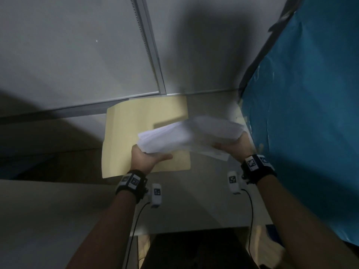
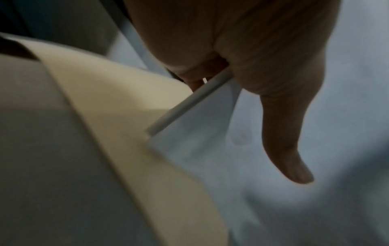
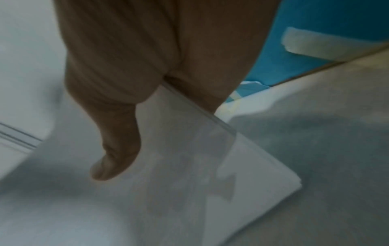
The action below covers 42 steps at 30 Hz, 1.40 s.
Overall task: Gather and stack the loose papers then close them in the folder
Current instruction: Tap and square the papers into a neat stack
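Observation:
A stack of white papers (image 1: 191,135) is held in the air between both hands, blurred by motion. My left hand (image 1: 147,157) grips its left end, thumb on top and fingers underneath; the left wrist view shows the stack's edge (image 2: 185,103) clamped in the palm. My right hand (image 1: 232,145) grips the right end, thumb lying on the top sheet (image 3: 168,166). Below the stack a manila folder (image 1: 132,133) lies open on the light table (image 1: 204,200), its far flap bent up against the wall.
A grey wall panel (image 1: 77,55) with a metal strip stands just behind the folder. A blue sheet (image 1: 310,113) hangs close on the right, taped at its edge (image 3: 328,44). The table's front edge is near my body.

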Motion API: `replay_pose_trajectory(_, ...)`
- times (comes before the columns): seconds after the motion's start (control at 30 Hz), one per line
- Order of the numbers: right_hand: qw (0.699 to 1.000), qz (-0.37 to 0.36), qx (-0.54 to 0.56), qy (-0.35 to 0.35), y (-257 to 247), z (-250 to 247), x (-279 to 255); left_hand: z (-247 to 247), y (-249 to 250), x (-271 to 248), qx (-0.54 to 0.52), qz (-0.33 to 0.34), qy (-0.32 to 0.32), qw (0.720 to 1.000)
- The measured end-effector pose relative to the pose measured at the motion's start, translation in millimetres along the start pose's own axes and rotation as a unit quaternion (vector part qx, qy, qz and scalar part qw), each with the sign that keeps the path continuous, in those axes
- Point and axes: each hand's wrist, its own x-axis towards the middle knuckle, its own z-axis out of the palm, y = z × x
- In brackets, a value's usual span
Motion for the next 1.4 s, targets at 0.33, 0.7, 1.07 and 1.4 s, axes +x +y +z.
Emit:
replay_pose_trajectory(0.33,0.999,-0.008,-0.051,0.015,-5,-12,5,14,-18,2,-0.021,-0.042,0.062,0.997)
replay_pose_trajectory(0.7,0.965,-0.137,-0.193,-0.112,-100,-22,0,-3,110,-19,0.284,0.288,-0.058,0.913)
replay_pose_trajectory(1.07,0.980,-0.119,0.084,-0.139,-109,-33,-30,5,79,-21,-0.073,0.115,-0.003,0.991)
replay_pose_trajectory(1.4,0.990,-0.123,0.064,-0.041,-74,17,-34,44,43,-18,-0.112,0.010,0.005,0.994)
